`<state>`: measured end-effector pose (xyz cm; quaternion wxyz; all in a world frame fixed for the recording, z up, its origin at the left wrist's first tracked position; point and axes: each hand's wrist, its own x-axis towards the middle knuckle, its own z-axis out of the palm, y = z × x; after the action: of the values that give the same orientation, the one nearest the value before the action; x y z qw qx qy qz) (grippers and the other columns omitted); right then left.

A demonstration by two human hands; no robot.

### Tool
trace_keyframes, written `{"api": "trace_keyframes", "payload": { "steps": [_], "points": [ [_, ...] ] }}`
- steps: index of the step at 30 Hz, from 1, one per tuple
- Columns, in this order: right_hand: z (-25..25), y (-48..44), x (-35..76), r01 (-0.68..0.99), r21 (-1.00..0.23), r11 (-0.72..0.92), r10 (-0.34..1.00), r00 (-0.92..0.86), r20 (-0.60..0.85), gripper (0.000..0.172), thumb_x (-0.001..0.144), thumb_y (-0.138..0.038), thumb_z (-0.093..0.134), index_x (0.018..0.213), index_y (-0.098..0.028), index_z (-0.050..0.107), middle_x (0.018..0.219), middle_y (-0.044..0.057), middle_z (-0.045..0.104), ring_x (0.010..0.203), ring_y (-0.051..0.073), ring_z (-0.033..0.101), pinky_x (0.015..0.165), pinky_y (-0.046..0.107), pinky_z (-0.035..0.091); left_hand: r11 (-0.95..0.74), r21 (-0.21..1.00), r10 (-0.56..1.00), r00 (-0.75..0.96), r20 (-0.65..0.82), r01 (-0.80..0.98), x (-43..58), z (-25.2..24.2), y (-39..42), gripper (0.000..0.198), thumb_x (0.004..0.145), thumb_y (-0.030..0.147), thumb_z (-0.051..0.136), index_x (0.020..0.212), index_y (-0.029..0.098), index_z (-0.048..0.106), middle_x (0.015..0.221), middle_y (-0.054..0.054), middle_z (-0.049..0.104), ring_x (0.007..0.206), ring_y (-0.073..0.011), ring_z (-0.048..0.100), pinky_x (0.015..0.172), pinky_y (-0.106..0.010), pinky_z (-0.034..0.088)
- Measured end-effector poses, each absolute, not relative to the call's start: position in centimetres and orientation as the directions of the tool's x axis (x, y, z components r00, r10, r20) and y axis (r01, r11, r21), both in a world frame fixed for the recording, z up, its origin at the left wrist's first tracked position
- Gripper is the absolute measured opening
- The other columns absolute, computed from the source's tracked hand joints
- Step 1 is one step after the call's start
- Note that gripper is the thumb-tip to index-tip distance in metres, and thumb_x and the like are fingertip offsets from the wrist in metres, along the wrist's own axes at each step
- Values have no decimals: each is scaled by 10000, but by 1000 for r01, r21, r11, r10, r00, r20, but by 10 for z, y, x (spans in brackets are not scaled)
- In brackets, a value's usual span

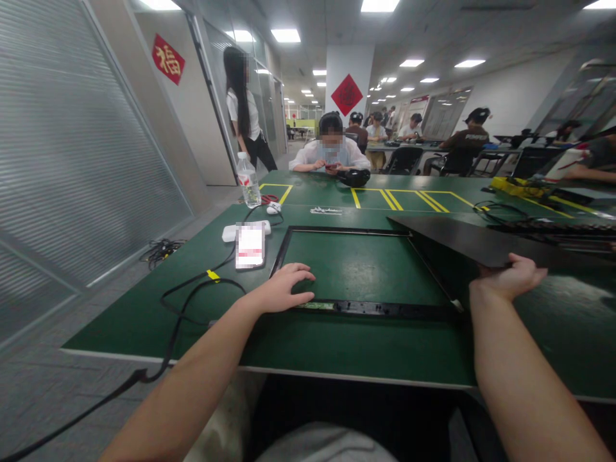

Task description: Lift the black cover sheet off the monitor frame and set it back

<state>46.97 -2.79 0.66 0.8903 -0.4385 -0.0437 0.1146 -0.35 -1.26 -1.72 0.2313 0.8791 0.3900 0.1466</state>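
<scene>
A thin black rectangular frame point(385, 308) lies flat on the green table in front of me. Over its lower left corner rests my left hand point(289, 286), fingers spread. Off to the right, my right hand point(513, 277) grips the near edge of a flat dark panel point(462, 242), its fingers curled round that edge. The panel is tilted, and its far left corner reaches over the right end of the frame. A small green strip shows on the frame's near bar, close to my left fingertips. The panel's underside is hidden from me.
Left of the frame are a phone with a lit screen point(250, 246), a white power strip point(228, 233) and a black cable point(178, 321). Behind stand a water bottle point(248, 182) and red-handled scissors point(270, 199). A person point(332, 151) sits opposite; yellow tape point(392, 200) marks the table point(144, 314).
</scene>
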Motion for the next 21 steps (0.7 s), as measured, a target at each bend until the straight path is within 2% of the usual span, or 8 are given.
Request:
{"api": "trace_keyframes", "payload": {
  "steps": [2, 4, 9, 14, 21],
  "points": [
    [4, -28, 465, -135, -716, 685, 214, 976, 21, 559, 633, -57, 474, 1143, -285, 498, 1155, -21, 628, 999, 127, 691, 562, 164, 526, -591, 517, 753, 654, 77, 620, -3, -18, -12, 471, 958, 504, 673, 1316, 202, 728, 1554, -197, 597, 1471, -368, 543, 1247, -545, 414],
    [1, -28, 463, -139, -692, 708, 220, 975, 28, 550, 624, -38, 475, 1120, -276, 499, 1148, -24, 640, 984, 125, 699, 562, 165, 531, -598, 511, 751, 655, 86, 618, -3, -19, -12, 455, 960, 497, 673, 1304, 206, 735, 1545, -194, 605, 1463, -368, 554, 1241, -540, 423],
    [-3, -24, 466, -165, -702, 693, 237, 972, 5, 667, 567, -24, 463, 1181, -281, 492, 1180, -33, 664, 949, 120, 714, 549, 156, 522, -603, 510, 751, 652, 102, 614, -3, -20, -12, 438, 957, 505, 682, 1282, 220, 748, 1531, -186, 615, 1448, -370, 571, 1231, -539, 438],
    [-6, -17, 466, -206, -737, 644, 265, 964, -38, 727, 570, 4, 452, 1230, -302, 445, 1140, -48, 670, 919, 119, 718, 515, 148, 527, -593, 511, 756, 648, 89, 622, -3, -18, -13, 444, 959, 516, 677, 1286, 224, 750, 1550, -181, 605, 1458, -365, 561, 1244, -536, 427],
    [-7, -16, 464, -287, -804, 522, 300, 943, -142, 786, 589, 32, 468, 1288, -326, 442, 1244, -49, 662, 973, 110, 714, 535, 134, 525, -583, 518, 760, 646, 73, 627, -3, -15, -14, 476, 960, 558, 667, 1289, 224, 749, 1548, -176, 607, 1464, -375, 558, 1247, -532, 426]
  ]
}}
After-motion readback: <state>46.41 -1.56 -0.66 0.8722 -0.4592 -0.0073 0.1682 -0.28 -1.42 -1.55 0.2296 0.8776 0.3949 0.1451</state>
